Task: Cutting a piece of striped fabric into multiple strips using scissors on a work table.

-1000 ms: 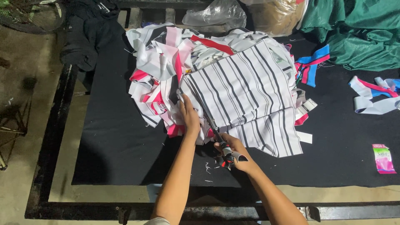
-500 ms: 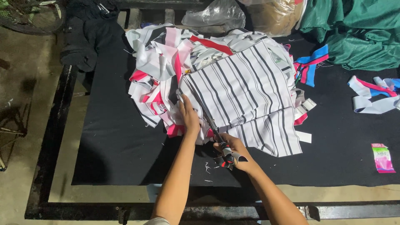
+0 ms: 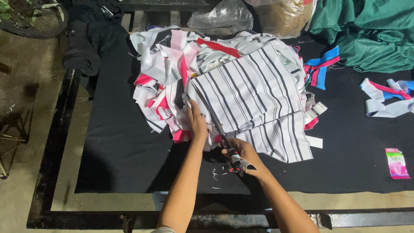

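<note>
A white fabric piece with black stripes lies on top of a heap of white, pink and red fabric scraps on a black cloth-covered table. My left hand presses flat on the striped fabric's near left edge. My right hand grips scissors with red and black handles. Their blades point up into the striped fabric beside my left hand.
Green cloth is bunched at the back right. Blue, pink and white strips and more strips lie to the right. A small pink packet sits near the right front. A dark garment hangs off the back left. Clear plastic bags stand behind.
The scissors have moved slightly further up into the striped fabric. My left hand stays pressed on its edge.
</note>
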